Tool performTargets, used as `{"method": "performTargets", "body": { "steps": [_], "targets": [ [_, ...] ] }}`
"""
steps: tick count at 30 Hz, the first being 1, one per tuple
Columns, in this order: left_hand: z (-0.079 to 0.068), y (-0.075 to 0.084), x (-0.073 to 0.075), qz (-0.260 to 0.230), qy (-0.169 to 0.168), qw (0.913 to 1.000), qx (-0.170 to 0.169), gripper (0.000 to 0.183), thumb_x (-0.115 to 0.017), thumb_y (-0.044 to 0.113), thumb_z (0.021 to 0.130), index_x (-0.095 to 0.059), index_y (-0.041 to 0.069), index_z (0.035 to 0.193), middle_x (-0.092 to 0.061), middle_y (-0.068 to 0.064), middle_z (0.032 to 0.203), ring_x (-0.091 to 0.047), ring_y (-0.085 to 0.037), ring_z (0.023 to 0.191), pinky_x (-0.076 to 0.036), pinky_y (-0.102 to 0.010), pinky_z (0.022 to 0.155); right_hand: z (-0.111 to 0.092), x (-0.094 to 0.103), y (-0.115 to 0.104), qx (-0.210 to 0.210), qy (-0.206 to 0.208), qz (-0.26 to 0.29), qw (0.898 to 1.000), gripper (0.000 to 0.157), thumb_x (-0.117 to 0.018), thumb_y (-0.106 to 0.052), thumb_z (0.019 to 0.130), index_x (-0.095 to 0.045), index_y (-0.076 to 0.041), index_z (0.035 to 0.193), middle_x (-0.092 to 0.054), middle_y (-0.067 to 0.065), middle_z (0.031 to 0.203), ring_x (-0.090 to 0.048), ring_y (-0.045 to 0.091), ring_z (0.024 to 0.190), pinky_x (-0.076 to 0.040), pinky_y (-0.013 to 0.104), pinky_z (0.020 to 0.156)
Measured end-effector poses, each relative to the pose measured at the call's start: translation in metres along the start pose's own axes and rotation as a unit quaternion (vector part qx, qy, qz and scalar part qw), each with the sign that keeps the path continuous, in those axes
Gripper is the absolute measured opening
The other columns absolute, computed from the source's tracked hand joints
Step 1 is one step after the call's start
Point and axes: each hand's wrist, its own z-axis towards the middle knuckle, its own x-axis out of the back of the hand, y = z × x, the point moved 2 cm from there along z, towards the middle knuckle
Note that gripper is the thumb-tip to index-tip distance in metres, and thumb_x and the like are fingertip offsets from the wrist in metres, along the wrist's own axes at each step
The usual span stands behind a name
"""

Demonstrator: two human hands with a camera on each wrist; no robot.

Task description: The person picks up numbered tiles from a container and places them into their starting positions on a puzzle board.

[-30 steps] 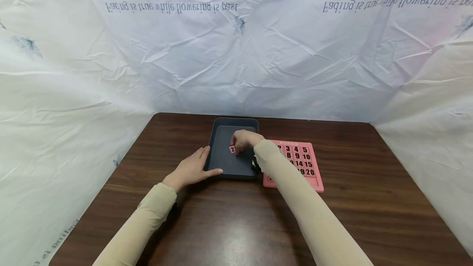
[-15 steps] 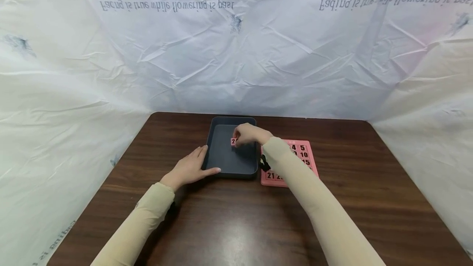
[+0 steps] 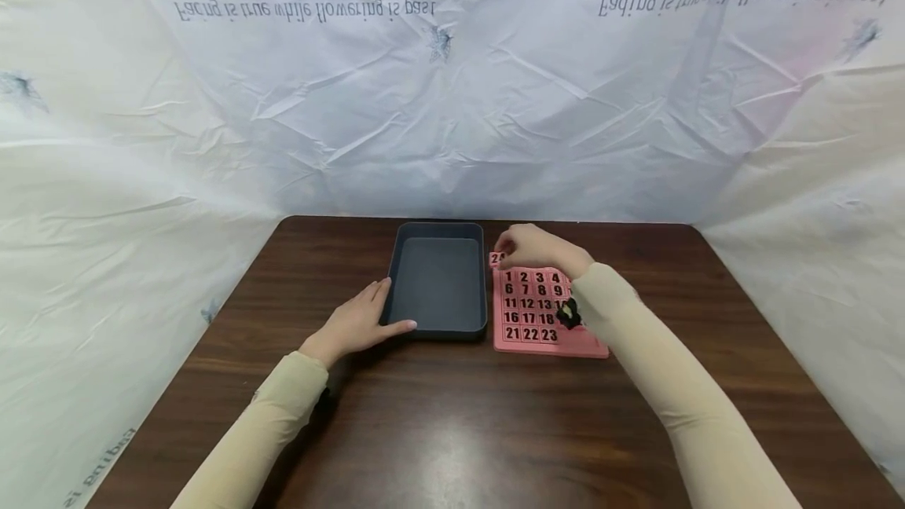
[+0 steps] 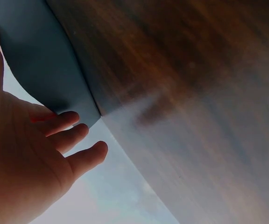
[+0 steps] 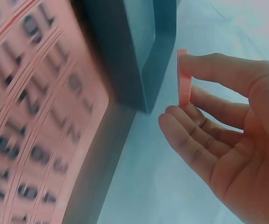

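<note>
Pinched between thumb and fingers of my right hand (image 3: 526, 246) is a pink number tile (image 3: 496, 259) marked 24, seen edge-on as a thin pink slab (image 5: 184, 78) in the right wrist view. It hovers above the far left corner of a pink number board (image 3: 519, 346). Rows of black numbers fill the board, its front row showing 21, 22 and 23, with a bare stretch to their right. My sleeve hides part of the board's right side. My left hand (image 3: 357, 320) rests with extended fingers against the near left side of a dark grey tray (image 3: 452, 334), whose floor is bare.
Tray and board stand side by side on a dark wooden table (image 3: 438, 415), a narrow gap between them. Behind the table's far edge hangs a crumpled white sheet (image 3: 353, 116) with printed text, and it continues along both sides.
My right hand has lifted the number tile out of the tray and carried it right, over to the board. My left hand keeps its place at the tray. The head view has shifted slightly.
</note>
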Motion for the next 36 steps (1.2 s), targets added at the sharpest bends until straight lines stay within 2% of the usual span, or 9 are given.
{"method": "performTargets", "body": {
  "steps": [5,8,12,19,25,30,36],
  "targets": [
    [-0.001,0.002,0.001,-0.005,0.001,1.0,-0.004,0.117,-0.047,0.084,0.085,-0.018,-0.001,0.16,-0.024,-0.025,0.162,-0.029,-0.039,0.148,-0.034,-0.057,0.112,-0.038,0.005,0.022,-0.008,0.026,0.002,1.0,0.037,-0.072,-0.018,0.093,-0.067,0.002,0.124,-0.061,0.015,0.114,-0.061,0.028,0.102,-0.052,0.049,0.088],
    [-0.002,0.004,0.001,-0.005,-0.002,1.0,-0.003,0.117,-0.048,0.083,0.085,-0.018,-0.001,0.16,-0.024,-0.024,0.162,-0.028,-0.038,0.148,-0.034,-0.056,0.113,-0.061,0.004,0.035,-0.017,0.029,0.008,0.999,0.036,-0.072,-0.019,0.094,-0.067,0.001,0.123,-0.062,0.013,0.111,-0.061,0.025,0.098,-0.052,0.045,0.083],
    [-0.002,0.004,0.002,-0.006,0.0,1.0,-0.004,0.117,-0.048,0.083,0.085,-0.018,-0.001,0.16,-0.025,-0.025,0.162,-0.029,-0.039,0.148,-0.035,-0.056,0.112,-0.09,-0.003,0.046,-0.024,0.027,0.017,0.999,0.034,-0.073,-0.019,0.093,-0.069,0.001,0.121,-0.063,0.011,0.106,-0.059,0.021,0.09,-0.051,0.039,0.074],
    [-0.002,0.003,-0.001,-0.006,0.003,1.0,0.0,0.116,-0.048,0.083,0.086,-0.018,-0.001,0.16,-0.025,-0.026,0.162,-0.029,-0.04,0.147,-0.035,-0.057,0.111,-0.124,-0.023,0.065,-0.055,0.024,0.043,0.997,0.037,-0.076,-0.018,0.091,-0.069,0.002,0.121,-0.066,0.01,0.108,-0.06,0.019,0.09,-0.051,0.037,0.073],
    [-0.001,0.002,-0.001,-0.008,0.005,1.0,-0.001,0.118,-0.047,0.084,0.085,-0.018,-0.001,0.16,-0.025,-0.026,0.161,-0.029,-0.04,0.147,-0.036,-0.057,0.111,-0.137,-0.041,0.069,-0.07,0.016,0.058,0.996,0.035,-0.079,-0.018,0.088,-0.07,0.0,0.116,-0.063,0.007,0.103,-0.058,0.018,0.085,-0.05,0.034,0.07],
    [0.0,0.002,-0.002,-0.006,0.005,1.0,0.0,0.118,-0.046,0.085,0.084,-0.018,-0.001,0.16,-0.026,-0.026,0.161,-0.03,-0.04,0.147,-0.036,-0.057,0.111,-0.14,-0.054,0.067,-0.052,0.004,0.072,0.996,0.028,-0.079,-0.013,0.087,-0.07,-0.001,0.111,-0.062,0.002,0.089,-0.056,0.015,0.075,-0.049,0.03,0.063],
    [-0.001,0.003,-0.002,-0.008,0.004,1.0,0.001,0.117,-0.047,0.084,0.085,-0.018,-0.001,0.16,-0.025,-0.027,0.161,-0.03,-0.04,0.147,-0.036,-0.057,0.111,-0.138,-0.061,0.066,-0.033,0.028,0.06,0.997,0.028,-0.08,-0.011,0.086,-0.07,0.0,0.11,-0.065,0.002,0.088,-0.056,0.011,0.072,-0.049,0.029,0.063]
  ]
}}
